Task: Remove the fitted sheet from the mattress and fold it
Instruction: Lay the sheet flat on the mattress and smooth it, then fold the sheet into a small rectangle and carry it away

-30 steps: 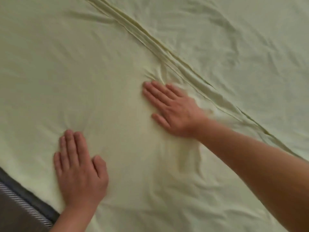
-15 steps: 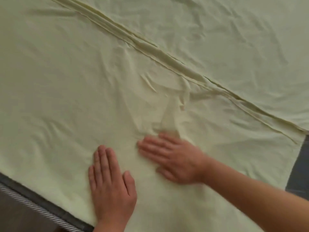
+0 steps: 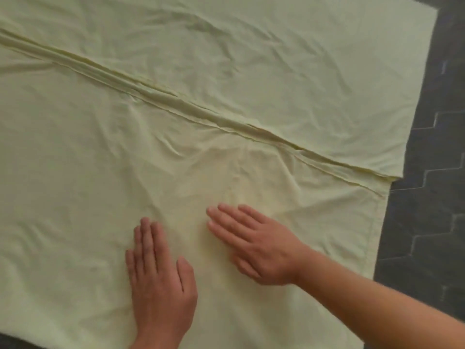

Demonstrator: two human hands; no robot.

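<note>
The pale yellow-green fitted sheet [image 3: 226, 71] lies spread flat and fills most of the view. A bunched seam runs diagonally across it from the upper left to the right edge. My left hand [image 3: 161, 280] lies flat on the near part of the sheet, fingers straight and together. Just to its right my right hand [image 3: 256, 245] also presses flat on the cloth, fingers straight and pointing up-left. Small wrinkles fan out above the two hands. Neither hand holds any fabric.
A dark quilted surface [image 3: 425, 210] with stitched lines shows along the right side beyond the sheet's edge. A sliver of dark surface [image 3: 12, 342] also shows at the bottom left corner.
Both hands have slid right across the sheet and now lie close together. The view has shifted right, so the sheet's right edge and the dark quilted surface have come into sight.
</note>
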